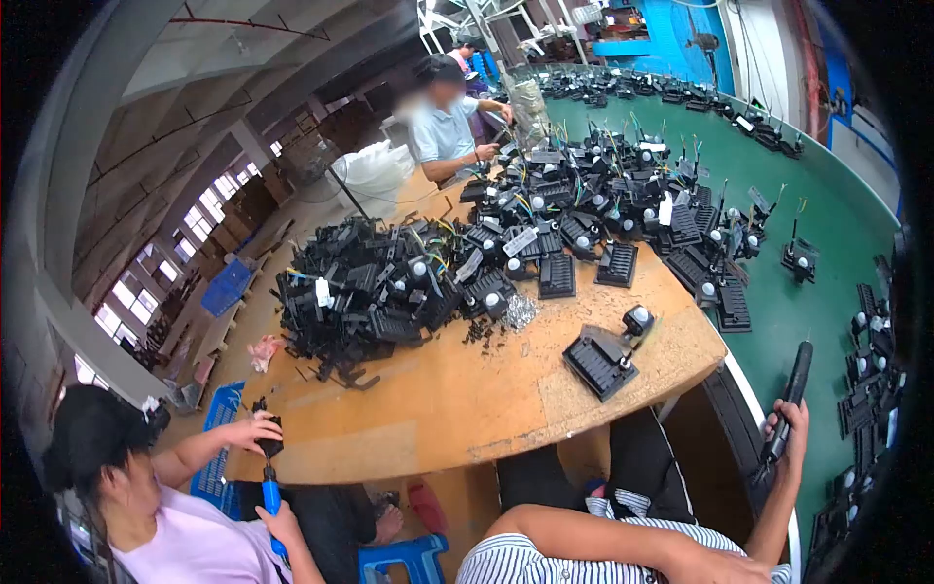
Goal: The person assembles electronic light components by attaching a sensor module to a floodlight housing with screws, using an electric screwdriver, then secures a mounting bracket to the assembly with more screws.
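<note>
My right hand [786, 428] is closed around a black electric screwdriver [796, 389], whose thin bit points up past the table's right edge. Across my lap, my left hand [725, 565] lies by my right sleeve at the bottom edge of the view. Its fingers are mostly cut off, so their pose cannot be made out. On the table in front of me rests a black finned floodlight [598, 362], with a round white sensor [637, 316] beside its upper right corner. Neither hand touches it.
A wooden table [486, 409] bears a big heap of black floodlights [584, 209], black brackets [341, 282] and loose screws [519, 311]. A green conveyor [778, 273] curves along the right with more lights. A co-worker in pink [185, 530] holds a blue screwdriver [270, 494]; another person [443, 131] works across the table.
</note>
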A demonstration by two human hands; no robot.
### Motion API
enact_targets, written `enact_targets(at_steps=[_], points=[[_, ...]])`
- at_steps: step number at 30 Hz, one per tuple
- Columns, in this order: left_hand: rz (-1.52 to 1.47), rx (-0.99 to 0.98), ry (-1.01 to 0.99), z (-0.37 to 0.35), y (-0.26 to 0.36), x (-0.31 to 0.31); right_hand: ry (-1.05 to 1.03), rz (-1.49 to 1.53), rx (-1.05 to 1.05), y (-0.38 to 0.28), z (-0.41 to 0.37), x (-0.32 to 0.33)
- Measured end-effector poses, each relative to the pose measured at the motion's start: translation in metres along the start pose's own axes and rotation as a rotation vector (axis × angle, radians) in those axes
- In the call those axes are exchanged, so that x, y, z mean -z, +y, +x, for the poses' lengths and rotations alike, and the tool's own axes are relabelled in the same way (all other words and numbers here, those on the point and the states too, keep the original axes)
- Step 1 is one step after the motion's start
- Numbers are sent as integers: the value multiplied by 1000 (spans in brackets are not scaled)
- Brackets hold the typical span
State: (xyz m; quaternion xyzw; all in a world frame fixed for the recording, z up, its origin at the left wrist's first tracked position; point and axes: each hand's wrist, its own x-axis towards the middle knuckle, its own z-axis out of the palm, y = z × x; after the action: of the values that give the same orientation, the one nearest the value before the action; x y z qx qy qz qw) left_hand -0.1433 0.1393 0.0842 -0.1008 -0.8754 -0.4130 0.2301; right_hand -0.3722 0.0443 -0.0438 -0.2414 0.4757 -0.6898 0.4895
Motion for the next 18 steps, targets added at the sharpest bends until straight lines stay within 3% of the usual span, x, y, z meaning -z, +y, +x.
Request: enact_targets(at_steps=[3, 7, 9, 10, 12, 13, 15, 16, 18], points=[[212, 64, 18, 2, -11, -21, -29, -76, 19, 0, -1, 0], [489, 164, 463, -31, -6, 18, 29, -271, 74, 2, 3, 2], [372, -50, 1106, -44, 50, 41, -42, -259, 68, 15, 37, 31], [519, -192, 1145, -63, 82, 56, -80, -248, 71, 23, 52, 39], [296, -544, 1168, -74, 125, 45, -119, -294, 82, 30, 76, 49], [216, -618, 1112, -82, 145, 43, -120, -352, 75, 37, 101, 71], [176, -526, 1079, -96, 167, 39, -294, -375, 68, 44, 133, 108], [166, -450, 1074, -102, 171, 38, -97, -456, 149, 21, 62, 48], [170, -308, 1077, -112, 166, 38, 57, -495, 142, -11, -26, -24]])
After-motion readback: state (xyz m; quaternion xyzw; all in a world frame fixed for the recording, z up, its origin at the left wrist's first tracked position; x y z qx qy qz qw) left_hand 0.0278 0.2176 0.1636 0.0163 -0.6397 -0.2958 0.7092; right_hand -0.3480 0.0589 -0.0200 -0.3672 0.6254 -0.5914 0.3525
